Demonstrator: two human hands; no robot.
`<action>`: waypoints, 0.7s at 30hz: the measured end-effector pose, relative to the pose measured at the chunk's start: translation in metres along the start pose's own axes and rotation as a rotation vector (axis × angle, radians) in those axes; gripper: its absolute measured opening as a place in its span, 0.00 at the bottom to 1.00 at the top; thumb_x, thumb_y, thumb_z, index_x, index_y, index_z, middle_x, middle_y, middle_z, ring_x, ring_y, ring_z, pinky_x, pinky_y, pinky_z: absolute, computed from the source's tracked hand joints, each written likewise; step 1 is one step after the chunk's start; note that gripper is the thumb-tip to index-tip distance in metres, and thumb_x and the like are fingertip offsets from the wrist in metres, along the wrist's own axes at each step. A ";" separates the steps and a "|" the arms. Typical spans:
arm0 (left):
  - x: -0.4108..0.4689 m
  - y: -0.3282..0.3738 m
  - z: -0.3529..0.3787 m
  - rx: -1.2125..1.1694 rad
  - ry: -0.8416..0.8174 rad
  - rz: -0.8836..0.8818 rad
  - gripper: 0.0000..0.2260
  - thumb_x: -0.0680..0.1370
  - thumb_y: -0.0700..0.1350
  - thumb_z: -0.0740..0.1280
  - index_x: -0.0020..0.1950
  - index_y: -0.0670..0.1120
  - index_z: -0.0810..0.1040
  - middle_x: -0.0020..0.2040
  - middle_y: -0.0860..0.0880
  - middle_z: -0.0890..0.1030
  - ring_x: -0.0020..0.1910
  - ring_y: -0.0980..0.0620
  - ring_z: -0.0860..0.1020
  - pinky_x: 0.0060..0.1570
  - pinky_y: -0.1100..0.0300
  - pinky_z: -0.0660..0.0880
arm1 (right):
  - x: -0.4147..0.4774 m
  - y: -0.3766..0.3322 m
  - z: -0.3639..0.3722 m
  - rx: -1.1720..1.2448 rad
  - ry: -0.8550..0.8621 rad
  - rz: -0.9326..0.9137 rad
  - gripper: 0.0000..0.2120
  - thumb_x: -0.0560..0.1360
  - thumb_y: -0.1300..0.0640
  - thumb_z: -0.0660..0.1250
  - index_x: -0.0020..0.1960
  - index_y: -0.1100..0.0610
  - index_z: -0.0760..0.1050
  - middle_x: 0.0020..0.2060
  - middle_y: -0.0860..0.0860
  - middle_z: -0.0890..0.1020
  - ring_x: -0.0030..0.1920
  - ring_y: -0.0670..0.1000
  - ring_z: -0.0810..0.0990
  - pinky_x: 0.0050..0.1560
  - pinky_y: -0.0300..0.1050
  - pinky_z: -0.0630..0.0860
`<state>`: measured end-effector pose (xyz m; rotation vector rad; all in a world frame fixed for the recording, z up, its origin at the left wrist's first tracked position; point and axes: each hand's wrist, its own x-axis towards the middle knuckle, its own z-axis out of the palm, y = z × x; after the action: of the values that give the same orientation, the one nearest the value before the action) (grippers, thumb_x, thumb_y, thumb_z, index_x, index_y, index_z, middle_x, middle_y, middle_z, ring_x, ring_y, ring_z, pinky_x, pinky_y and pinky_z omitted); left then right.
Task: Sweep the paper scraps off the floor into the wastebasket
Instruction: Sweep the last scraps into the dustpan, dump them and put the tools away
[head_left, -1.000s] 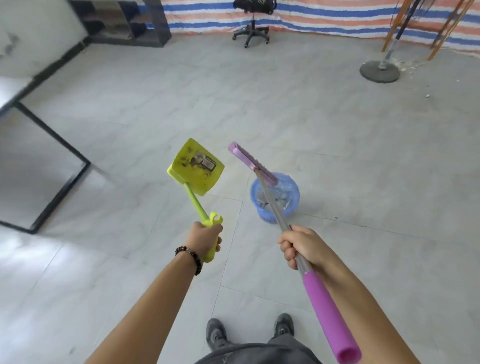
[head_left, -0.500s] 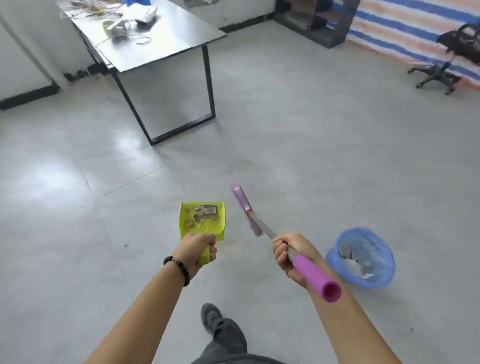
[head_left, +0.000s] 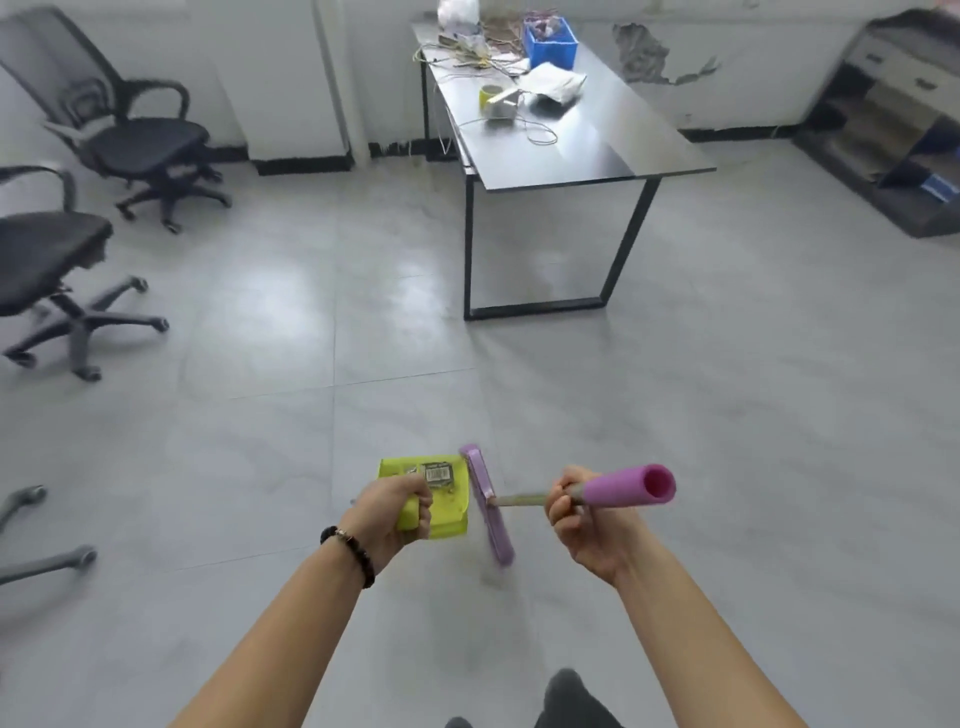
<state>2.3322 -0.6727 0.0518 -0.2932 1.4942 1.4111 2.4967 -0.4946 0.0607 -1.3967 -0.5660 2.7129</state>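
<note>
Gripping the dustpan (head_left: 452, 512) at lower centre, the left hand (head_left: 392, 512) is holding it beside the broom (head_left: 487, 504) the right hand (head_left: 574, 514) is clutching; no scraps or wastebasket are showing, so sweeping is likely finishing.

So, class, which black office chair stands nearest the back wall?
The far chair, up by the wall; the nearer chair is cut off at the left edge.

Glossy grey floor tiles (head_left: 675, 415), a matt yellow-green plastic dustpan (head_left: 447, 519), and a broom (head_left: 488, 499) with a purple foam-like grip.
</note>
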 end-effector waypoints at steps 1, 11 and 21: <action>0.008 0.017 -0.003 -0.020 0.011 0.016 0.07 0.74 0.33 0.62 0.39 0.43 0.70 0.32 0.46 0.70 0.24 0.52 0.68 0.22 0.65 0.68 | 0.012 -0.012 0.017 -0.078 -0.021 -0.008 0.07 0.77 0.64 0.57 0.42 0.56 0.68 0.28 0.52 0.74 0.21 0.44 0.72 0.16 0.32 0.65; 0.119 0.218 -0.036 -0.315 0.032 0.103 0.08 0.66 0.40 0.67 0.40 0.45 0.68 0.35 0.47 0.67 0.27 0.51 0.68 0.23 0.63 0.68 | 0.195 -0.136 0.193 -0.703 -0.277 -0.081 0.14 0.78 0.46 0.51 0.49 0.54 0.68 0.31 0.51 0.73 0.26 0.51 0.70 0.23 0.37 0.60; 0.209 0.415 -0.052 -0.555 0.066 0.303 0.13 0.74 0.50 0.69 0.52 0.42 0.73 0.36 0.43 0.72 0.32 0.48 0.73 0.30 0.60 0.72 | 0.328 -0.265 0.376 -1.196 -0.427 -0.244 0.04 0.81 0.56 0.60 0.55 0.54 0.66 0.35 0.54 0.85 0.29 0.53 0.77 0.25 0.41 0.65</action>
<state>1.9025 -0.5060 0.1296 -0.4701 1.2054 2.0730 1.9691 -0.2957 0.0927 -0.6209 -2.4344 2.4197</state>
